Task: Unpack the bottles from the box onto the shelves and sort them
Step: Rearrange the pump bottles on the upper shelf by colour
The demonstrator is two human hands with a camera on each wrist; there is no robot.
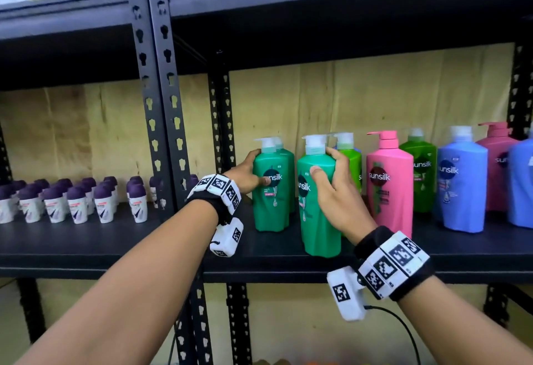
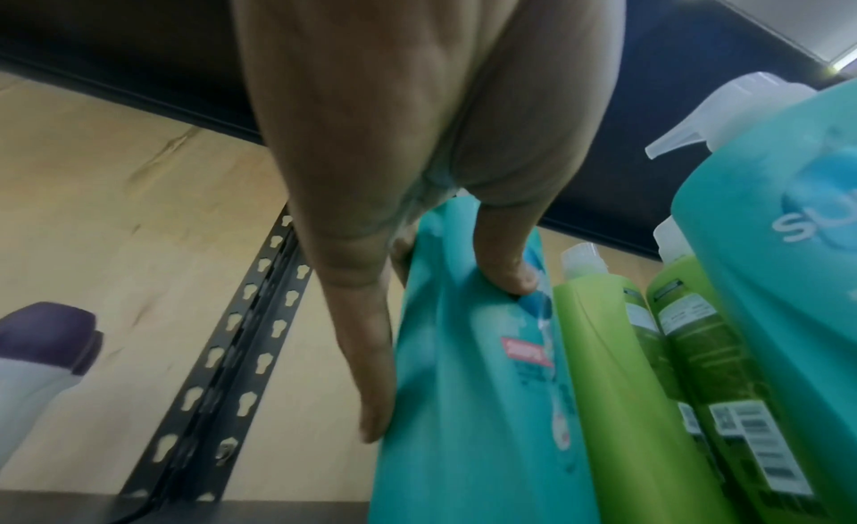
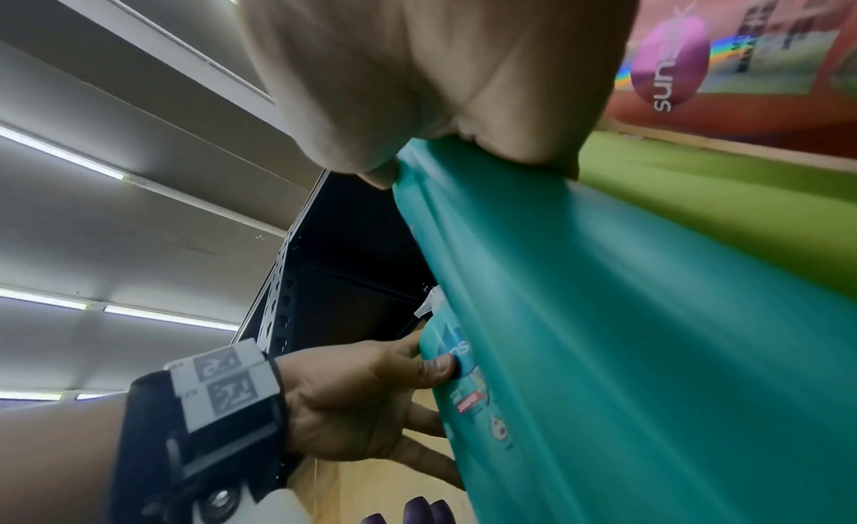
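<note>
On the dark metal shelf [image 1: 288,260] both hands are busy with teal-green plastic pump bottles. The left hand [image 1: 248,174] wraps the left side of a far teal-green pump bottle [image 1: 271,191], thumb across its label, fingers round its far edge; a second like bottle stands just behind it. The right hand [image 1: 334,188] grips the near teal-green pump bottle [image 1: 317,211] high on its shoulder, thumb on the front and fingers round the right side; this one stands close to the shelf's front edge, right of the other.

Further right stand a lime-green bottle [image 1: 350,162], a pink pump bottle [image 1: 389,182], another green one, a light-blue bottle [image 1: 461,182] and more pink and blue at the edge. These colours are mixed in the row, so sorting looks partly done: the teal ones are being gathered at the left end. Small purple-capped white roll-on bottles [image 1: 75,203] fill the neighbouring bay on the left. The box is not in view, so how much remains to unpack cannot be told
</note>
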